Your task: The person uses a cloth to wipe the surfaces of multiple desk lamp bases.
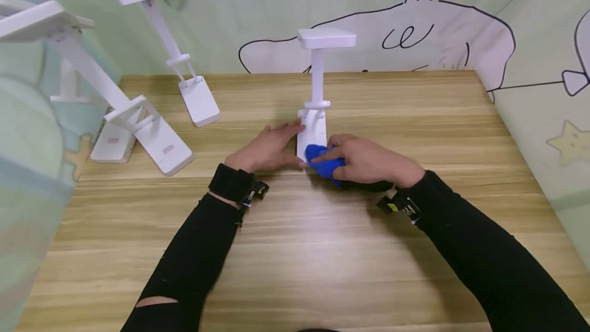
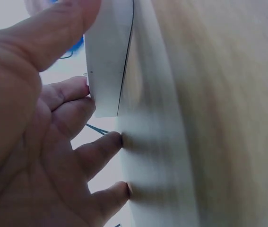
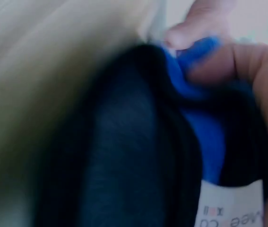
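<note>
A white desk lamp (image 1: pixel 315 124) stands on the wooden table, its flat head level above an upright stem. Along the left side of its base lies my left hand (image 1: pixel 267 148), fingers spread and touching the edge, thumb near the front corner. In the left wrist view, the fingertips (image 2: pixel 92 97) meet the base's side wall (image 2: pixel 106 61), and two other fingers reach the surface beyond it. My right hand (image 1: pixel 369 160) grips a blue and black cloth (image 1: pixel 324 163) against the front of the base. The cloth carries a white printed label (image 3: pixel 230 208) in the right wrist view, where it is blurred.
Two more white desk lamps (image 1: pixel 166 145) (image 1: pixel 112 140) stand close together at the left, their heads raised toward the wall. Another white lamp (image 1: pixel 199 100) stands at the back left. Fabric walls (image 1: pixel 415 24) with cartoon drawings border the table (image 1: pixel 295 250).
</note>
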